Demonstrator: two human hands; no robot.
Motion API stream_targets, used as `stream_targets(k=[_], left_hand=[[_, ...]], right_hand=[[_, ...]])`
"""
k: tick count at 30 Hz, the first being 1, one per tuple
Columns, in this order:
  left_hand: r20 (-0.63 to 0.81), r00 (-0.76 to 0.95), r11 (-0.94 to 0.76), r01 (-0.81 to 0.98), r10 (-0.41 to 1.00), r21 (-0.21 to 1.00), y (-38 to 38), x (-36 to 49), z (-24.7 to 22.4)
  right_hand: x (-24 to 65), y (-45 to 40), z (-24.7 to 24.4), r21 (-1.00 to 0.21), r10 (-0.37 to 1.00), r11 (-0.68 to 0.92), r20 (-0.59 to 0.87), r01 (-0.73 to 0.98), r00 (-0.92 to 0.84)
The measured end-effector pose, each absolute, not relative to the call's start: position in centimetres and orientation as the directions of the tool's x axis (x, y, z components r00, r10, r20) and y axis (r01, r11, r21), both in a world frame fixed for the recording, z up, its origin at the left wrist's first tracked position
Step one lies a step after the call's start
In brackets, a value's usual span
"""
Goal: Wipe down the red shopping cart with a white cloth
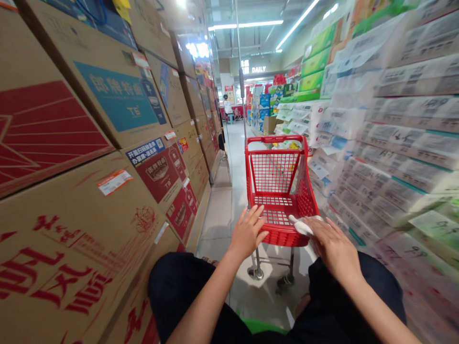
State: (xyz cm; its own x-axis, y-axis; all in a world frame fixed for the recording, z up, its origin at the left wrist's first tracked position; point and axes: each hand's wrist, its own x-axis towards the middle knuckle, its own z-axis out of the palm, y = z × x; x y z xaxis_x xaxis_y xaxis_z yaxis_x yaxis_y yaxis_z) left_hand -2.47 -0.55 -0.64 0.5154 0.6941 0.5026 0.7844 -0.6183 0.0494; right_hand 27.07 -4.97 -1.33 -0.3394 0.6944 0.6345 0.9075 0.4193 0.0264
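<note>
Straight ahead stands a small red plastic shopping cart (281,237), its basket empty and its metal legs on casters. My left hand (247,231) lies at the near left corner of the basket, fingers stretched and spread, apparently touching the rim. At the near right corner, my right hand (332,246) holds a crumpled white cloth (301,225) against the basket's edge. Part of the cloth hangs below the palm. The right fingers are partly hidden by the back of the hand, and I cannot tell whether the cloth is fabric or paper.
Stacked cardboard cartons (132,100) wall the left side. On the right, blurred stacks of white packs (405,138) rise close to the cart. A thin metal pole (241,81) stands at the cart's left. A person (228,107) is far down the aisle. My knees flank the cart.
</note>
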Motion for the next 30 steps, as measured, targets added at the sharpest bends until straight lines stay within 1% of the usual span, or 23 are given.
stream_targets(k=[2,5,8,10,13,17,19,21,24,28,30], left_hand=[[0.511,0.533,-0.645,0.762,0.675,0.057,-0.8,-1.0,-1.0],[0.525,0.538,-0.661,0.748,0.660,0.064,-1.2,1.2,-1.4],[0.522,0.578,-0.694,0.719,0.627,0.037,-1.3,1.7,-1.1],[0.510,0.608,-0.709,0.705,0.609,0.005,-1.1,1.0,-0.7],[0.495,0.603,-0.684,0.729,0.625,-0.025,-0.6,-0.2,0.1],[0.514,0.570,-0.659,0.752,0.641,-0.012,-0.1,0.2,0.0],[0.535,0.552,-0.653,0.757,0.640,0.000,-0.1,1.4,-0.6],[0.550,0.534,-0.640,0.768,0.643,0.003,-0.3,2.8,-1.3],[0.562,0.532,-0.632,0.774,0.634,-0.020,-0.5,4.2,-2.1],[0.571,0.612,-0.725,0.687,0.547,-0.043,-0.2,3.6,-1.4],[0.578,0.619,-0.742,0.670,0.532,-0.035,0.2,2.7,-0.5]], right_hand=[[26.1,-4.8,-1.7,0.026,0.692,0.404,0.645,0.914,-0.325],[24.0,-4.6,-2.2,0.039,0.680,0.436,0.641,0.899,-0.357],[23.5,-4.6,-2.1,0.049,0.664,0.465,0.641,0.884,-0.385],[24.8,-4.8,-1.9,0.054,0.662,0.466,0.641,0.883,-0.388],[28.1,-4.9,-1.6,0.034,0.682,0.412,0.651,0.911,-0.333],[29.9,-4.2,-1.8,-0.019,0.692,0.333,0.683,0.943,-0.231],[28.5,-3.8,-2.0,-0.031,0.690,0.351,0.684,0.936,-0.236],[26.2,-3.8,-2.2,-0.029,0.685,0.401,0.672,0.915,-0.279],[23.6,-4.4,-2.4,-0.024,0.667,0.470,0.664,0.882,-0.338],[25.0,-5.4,-2.3,-0.003,0.641,0.498,0.674,0.867,-0.366],[27.1,-5.5,-2.3,-0.003,0.643,0.487,0.678,0.873,-0.356]])
